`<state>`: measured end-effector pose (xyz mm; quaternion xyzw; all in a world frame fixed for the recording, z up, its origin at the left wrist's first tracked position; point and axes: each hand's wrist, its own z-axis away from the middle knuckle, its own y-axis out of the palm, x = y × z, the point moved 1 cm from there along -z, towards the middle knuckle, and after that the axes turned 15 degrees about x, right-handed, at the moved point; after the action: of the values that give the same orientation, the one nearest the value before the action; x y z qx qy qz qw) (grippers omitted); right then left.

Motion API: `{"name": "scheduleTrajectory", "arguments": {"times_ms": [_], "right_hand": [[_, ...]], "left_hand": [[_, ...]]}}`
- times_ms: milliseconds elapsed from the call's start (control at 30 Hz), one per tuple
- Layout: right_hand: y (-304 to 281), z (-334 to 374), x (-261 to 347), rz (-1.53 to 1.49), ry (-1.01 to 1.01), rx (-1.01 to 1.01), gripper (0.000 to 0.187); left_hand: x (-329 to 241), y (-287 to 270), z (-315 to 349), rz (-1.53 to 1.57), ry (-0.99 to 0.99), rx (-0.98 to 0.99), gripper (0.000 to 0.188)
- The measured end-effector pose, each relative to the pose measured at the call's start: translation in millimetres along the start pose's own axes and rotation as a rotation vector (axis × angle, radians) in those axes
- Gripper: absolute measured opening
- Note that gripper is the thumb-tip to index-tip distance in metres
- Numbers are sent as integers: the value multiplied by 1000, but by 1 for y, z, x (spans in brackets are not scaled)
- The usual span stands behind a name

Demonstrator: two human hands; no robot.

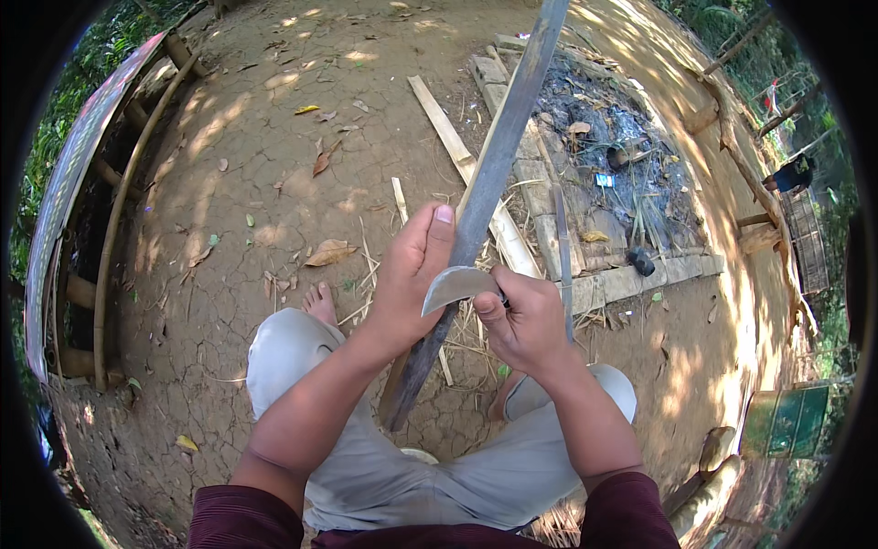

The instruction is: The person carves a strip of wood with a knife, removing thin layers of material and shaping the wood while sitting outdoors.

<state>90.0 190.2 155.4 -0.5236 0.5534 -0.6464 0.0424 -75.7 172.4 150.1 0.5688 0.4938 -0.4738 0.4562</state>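
My left hand (409, 274) grips a long grey bamboo slat (508, 119) that runs from near my knee up past the top edge of the view. My right hand (526, 320) holds a curved knife (455, 285) by its handle, the blade pressed against the slat just below my left thumb. A thin bamboo strip (562, 247) stands upright just right of my right hand. I am seated with grey trousers, knees apart, one bare foot (320, 302) on the cracked earth.
Pale split bamboo pieces (453, 142) lie on the ground ahead. A block-edged ash pit (608, 146) with burnt debris sits front right. A bamboo bench frame (114, 210) runs along the left. Dry leaves are scattered about. A green box (785, 421) stands at right.
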Motion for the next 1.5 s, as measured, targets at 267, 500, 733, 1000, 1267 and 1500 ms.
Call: {"name": "scheduleTrajectory", "arguments": {"times_ms": [267, 500, 733, 1000, 1267, 1500], "right_hand": [[4, 19, -9, 53, 14, 46, 57], [12, 22, -4, 105, -16, 13, 57], [23, 22, -5, 268, -39, -58, 63], [30, 25, -13, 385, -47, -152, 64], [32, 22, -21, 485, -28, -210, 64], [10, 20, -38, 519, 98, -283, 58]], "left_hand": [[0, 14, 2, 160, -50, 13, 32], [0, 13, 13, 179, -42, 31, 34], [3, 8, 21, 21, -35, 34, 36], [5, 9, 27, 56, -57, 52, 38], [10, 7, 31, -1, -1, 64, 38], [15, 18, 27, 31, -65, 93, 38]]}}
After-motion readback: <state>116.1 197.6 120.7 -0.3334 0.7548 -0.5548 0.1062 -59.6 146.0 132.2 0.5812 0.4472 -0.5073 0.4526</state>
